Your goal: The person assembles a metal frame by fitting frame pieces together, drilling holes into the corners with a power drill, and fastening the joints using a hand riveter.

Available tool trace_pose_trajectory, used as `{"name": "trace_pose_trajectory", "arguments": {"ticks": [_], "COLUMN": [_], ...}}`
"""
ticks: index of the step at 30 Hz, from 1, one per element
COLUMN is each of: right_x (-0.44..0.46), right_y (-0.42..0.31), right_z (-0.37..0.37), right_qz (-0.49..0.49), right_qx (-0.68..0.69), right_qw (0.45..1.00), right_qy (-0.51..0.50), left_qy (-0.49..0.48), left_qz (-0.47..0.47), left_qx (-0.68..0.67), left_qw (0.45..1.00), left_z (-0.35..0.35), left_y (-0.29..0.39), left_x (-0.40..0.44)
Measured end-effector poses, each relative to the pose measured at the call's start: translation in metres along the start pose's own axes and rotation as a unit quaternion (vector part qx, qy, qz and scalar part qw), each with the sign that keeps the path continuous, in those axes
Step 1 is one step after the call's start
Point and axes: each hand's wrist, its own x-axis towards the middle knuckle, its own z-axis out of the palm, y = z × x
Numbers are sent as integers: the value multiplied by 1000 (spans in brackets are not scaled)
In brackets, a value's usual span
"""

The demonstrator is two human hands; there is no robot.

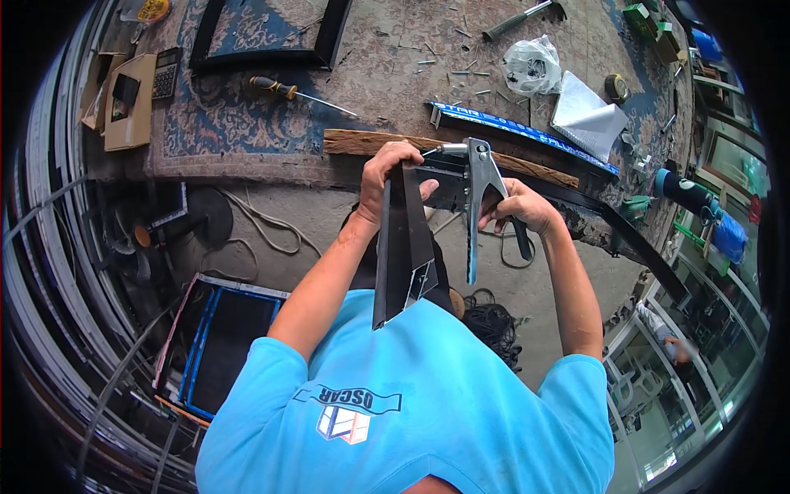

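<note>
My left hand (389, 174) grips the upper end of a black aluminium profile (398, 239). The profile runs down toward my chest, and its hollow cut end faces me. My right hand (522, 206) is wrapped round the handle of a silver hand rivet gun (479, 185). The rivet gun's nose points left, close to the far end of the profile; a thin pin shows between them. Whether the pin sits in a hole is hidden by my left fingers. Just beyond my hands, a wooden strip (362, 143) lies along the bench edge.
On the carpet-covered bench (387, 49) are a screwdriver (276, 86), black frame (255, 59), hammer (518, 20), plastic bag (531, 66), blue-taped profile (527, 132), notebook (588, 115) and scattered small rivets. Cables (490, 325) lie on the floor. Long profiles stand at left; another person (671, 346) is at far right.
</note>
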Motion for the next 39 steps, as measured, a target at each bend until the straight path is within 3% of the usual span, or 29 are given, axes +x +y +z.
{"name": "trace_pose_trajectory", "arguments": {"ticks": [12,25,29,30,31,34,39], "right_x": [0,1,-2,11,11,8,12], "right_y": [-13,-43,-32,-3,3,19,52], "right_z": [0,-4,4,-3,9,32,70], "right_qz": [10,56,51,-13,-79,-93,-185], "right_qx": [-33,-110,-51,-56,-17,144,292], "right_qw": [999,989,991,991,991,978,938], "right_qy": [5,-80,-114,-119,-110,-122,-20], "left_qy": [-11,-15,-18,-23,-25,-26,-18], "left_qz": [-14,-22,-18,-19,-24,-24,-40], "left_qx": [-6,-19,-36,-38,-41,-59,-37], "left_qw": [1000,999,999,999,999,998,998], "left_z": [-2,-2,-2,-3,-3,-1,-2], "left_y": [1,1,-3,-2,-2,-3,0], "left_x": [0,-1,-2,-1,-1,-2,-5]}}
